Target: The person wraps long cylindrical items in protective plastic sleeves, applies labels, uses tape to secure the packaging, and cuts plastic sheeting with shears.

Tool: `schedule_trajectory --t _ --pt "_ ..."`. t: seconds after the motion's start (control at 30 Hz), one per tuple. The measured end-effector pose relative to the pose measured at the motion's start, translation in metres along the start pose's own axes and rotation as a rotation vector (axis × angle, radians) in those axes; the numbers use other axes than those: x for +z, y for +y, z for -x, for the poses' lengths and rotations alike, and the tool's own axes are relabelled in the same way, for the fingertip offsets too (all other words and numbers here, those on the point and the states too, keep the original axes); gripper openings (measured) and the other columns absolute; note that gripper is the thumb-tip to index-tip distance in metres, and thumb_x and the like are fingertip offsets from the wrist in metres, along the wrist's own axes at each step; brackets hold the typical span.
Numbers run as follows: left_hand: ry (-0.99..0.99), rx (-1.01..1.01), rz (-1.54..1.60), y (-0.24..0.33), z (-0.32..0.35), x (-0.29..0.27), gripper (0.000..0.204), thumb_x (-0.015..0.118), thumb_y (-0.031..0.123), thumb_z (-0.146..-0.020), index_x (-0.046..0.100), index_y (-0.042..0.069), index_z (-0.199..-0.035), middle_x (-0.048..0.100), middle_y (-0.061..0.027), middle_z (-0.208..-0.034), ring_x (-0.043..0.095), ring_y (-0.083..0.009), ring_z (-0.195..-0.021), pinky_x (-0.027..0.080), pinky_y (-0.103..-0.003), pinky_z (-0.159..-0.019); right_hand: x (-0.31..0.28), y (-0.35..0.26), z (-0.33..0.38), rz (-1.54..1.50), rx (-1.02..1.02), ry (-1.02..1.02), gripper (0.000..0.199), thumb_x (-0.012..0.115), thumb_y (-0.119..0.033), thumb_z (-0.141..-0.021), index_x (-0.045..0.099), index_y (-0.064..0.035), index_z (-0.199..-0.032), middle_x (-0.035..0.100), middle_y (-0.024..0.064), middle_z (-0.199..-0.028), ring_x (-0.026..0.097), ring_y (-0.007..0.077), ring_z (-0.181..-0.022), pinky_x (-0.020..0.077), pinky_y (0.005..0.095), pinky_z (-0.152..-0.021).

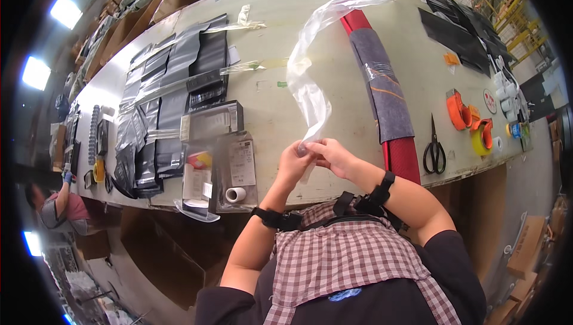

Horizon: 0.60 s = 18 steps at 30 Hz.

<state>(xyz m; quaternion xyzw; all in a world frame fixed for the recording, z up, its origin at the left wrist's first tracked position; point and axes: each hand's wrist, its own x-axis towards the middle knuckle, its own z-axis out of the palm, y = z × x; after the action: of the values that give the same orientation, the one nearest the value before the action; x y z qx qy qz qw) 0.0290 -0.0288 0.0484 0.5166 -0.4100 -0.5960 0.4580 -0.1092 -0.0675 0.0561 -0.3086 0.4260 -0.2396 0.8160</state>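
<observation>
A long, narrow sleeve of clear plastic film (310, 95) runs up the table in a curve, its near end gathered between my hands. My left hand (295, 161) pinches that end, fingers closed. Close against it, my right hand (335, 156) has its fingers closed on the same film. Just right of the film lies a roll of red material (401, 158), wrapped in a grey felt-like sheet (382, 80) with clear tape across its middle. The far end of the film reaches over the top of this roll.
Black scissors (434, 153) and orange tape dispensers (458, 110) lie on the right. Black plastic bags (173, 68) are taped down at left, near a dark tray (215, 121) and a small white roll (236, 194). Another person (57, 208) stands at far left.
</observation>
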Motion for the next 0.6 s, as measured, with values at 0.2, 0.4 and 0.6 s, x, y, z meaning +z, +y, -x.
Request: schedule_trajectory --t 0.2,0.4,0.6 --pt "0.113 -0.062 0.107 -0.026 -0.003 -0.028 0.021 0.058 0.021 -0.089 0.06 0.001 -0.093 0.059 0.0001 -0.078 0.051 -0.0058 -0.067 0.043 -0.022 -0.059 -0.025 0.017 -0.008 -0.266 -0.126 0.167 0.019 0.056 -0.014 -0.089 0.052 -0.0014 -0.103 0.057 0.0081 -0.1 0.058 0.0176 -0.092 0.0499 0.0316 -0.084" --pt "0.491 0.229 -0.639 -0.021 -0.005 -0.044 0.042 0.064 0.021 -0.081 0.046 0.001 -0.115 0.058 -0.0094 -0.091 0.056 -0.0223 -0.082 0.046 -0.032 -0.07 -0.024 0.009 0.0 -0.176 -0.455 0.528 0.009 0.045 -0.019 -0.095 0.044 -0.0106 -0.099 0.056 0.0055 -0.095 0.058 0.0163 -0.089 0.0521 0.033 -0.076" --pt "0.024 0.657 -1.045 0.016 0.005 -0.007 0.061 0.073 0.02 -0.069 0.046 0.001 -0.12 0.052 -0.0182 -0.116 0.049 -0.035 -0.109 0.039 -0.043 -0.092 -0.014 -0.011 0.005 -0.092 -0.525 0.484 0.013 0.044 -0.019 -0.095 0.041 -0.0086 -0.102 0.055 0.0062 -0.094 0.059 0.0149 -0.084 0.054 0.03 -0.071"
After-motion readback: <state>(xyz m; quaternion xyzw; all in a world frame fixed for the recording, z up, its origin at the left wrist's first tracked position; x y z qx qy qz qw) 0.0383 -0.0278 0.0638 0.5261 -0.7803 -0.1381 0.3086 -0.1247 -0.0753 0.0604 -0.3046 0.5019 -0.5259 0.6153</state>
